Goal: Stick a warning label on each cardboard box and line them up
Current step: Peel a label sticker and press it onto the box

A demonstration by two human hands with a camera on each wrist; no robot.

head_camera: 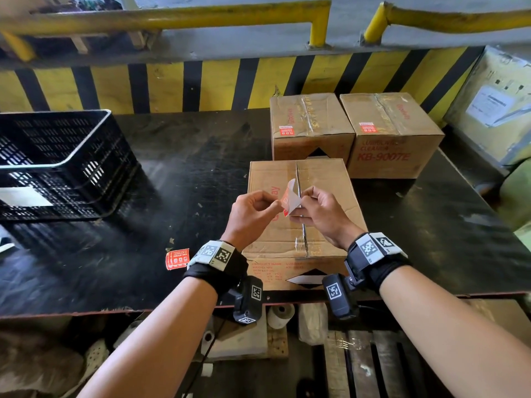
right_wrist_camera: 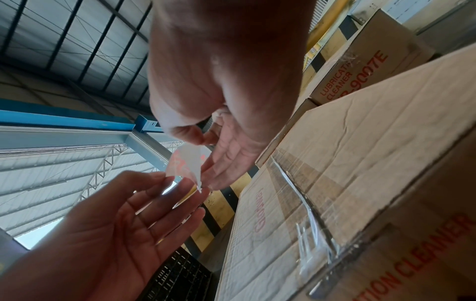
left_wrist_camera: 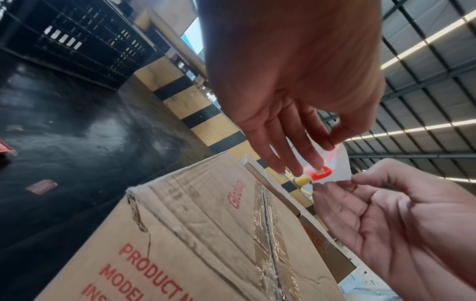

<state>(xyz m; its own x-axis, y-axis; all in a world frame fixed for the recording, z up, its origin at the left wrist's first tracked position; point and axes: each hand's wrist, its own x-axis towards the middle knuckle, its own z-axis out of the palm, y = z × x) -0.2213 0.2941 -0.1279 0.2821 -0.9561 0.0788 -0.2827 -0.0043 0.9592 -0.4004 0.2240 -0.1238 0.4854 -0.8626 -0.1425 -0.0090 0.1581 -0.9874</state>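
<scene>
Above the near cardboard box (head_camera: 270, 173), both hands hold one red-and-white warning label (head_camera: 290, 196). My left hand (head_camera: 276, 203) pinches its red side between thumb and forefinger. My right hand (head_camera: 304, 195) pinches the white sheet, which curls away from the red face. The left wrist view shows the left hand (left_wrist_camera: 332, 140) on the label (left_wrist_camera: 335, 163) from above and the right hand (left_wrist_camera: 347, 182) at its lower edge, over the box (left_wrist_camera: 206, 224). Two more boxes (head_camera: 311, 116) (head_camera: 402, 122) stand side by side behind, each with a red label (head_camera: 286, 130) (head_camera: 367, 128) on top.
Spare red labels (head_camera: 177, 258) lie on the black table (head_camera: 186, 168) near my left wrist. A black plastic crate (head_camera: 57, 162) fills the left side. A yellow-black striped barrier (head_camera: 201, 84) runs behind, and a large wrapped carton (head_camera: 494, 104) stands at the right.
</scene>
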